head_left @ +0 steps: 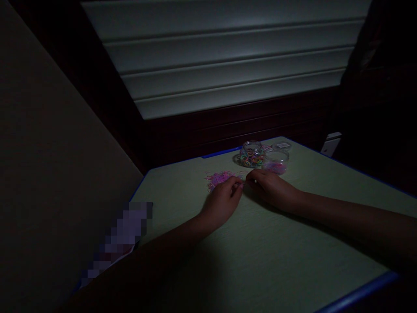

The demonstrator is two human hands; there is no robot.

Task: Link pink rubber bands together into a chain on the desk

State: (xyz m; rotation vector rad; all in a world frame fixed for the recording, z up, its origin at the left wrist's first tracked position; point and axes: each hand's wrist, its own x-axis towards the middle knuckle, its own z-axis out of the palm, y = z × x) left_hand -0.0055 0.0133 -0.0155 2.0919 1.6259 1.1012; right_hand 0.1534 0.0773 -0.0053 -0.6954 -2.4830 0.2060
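My left hand (224,195) is closed in a pinch over the table, just in front of a loose pile of small pink and purple rubber bands (220,178). A tiny pale bit, which looks like one small rubber band, shows at its fingertips. Close beside it on the right, my right hand (269,184) has its fingers curled together, the tips almost meeting those of the left. Whatever it pinches is too dark and small to make out. Behind the right hand stand a clear jar of multicoloured rubber bands (251,158) and a clear tub with pink bands (276,161).
A clear lid with a white label (282,146) lies behind the tub. The pale green table (260,261) has a blue edge. A blurred-out flat item (127,230) lies at the left edge. Beyond stands a slatted shutter (228,56); a white object (331,144) is at the right.
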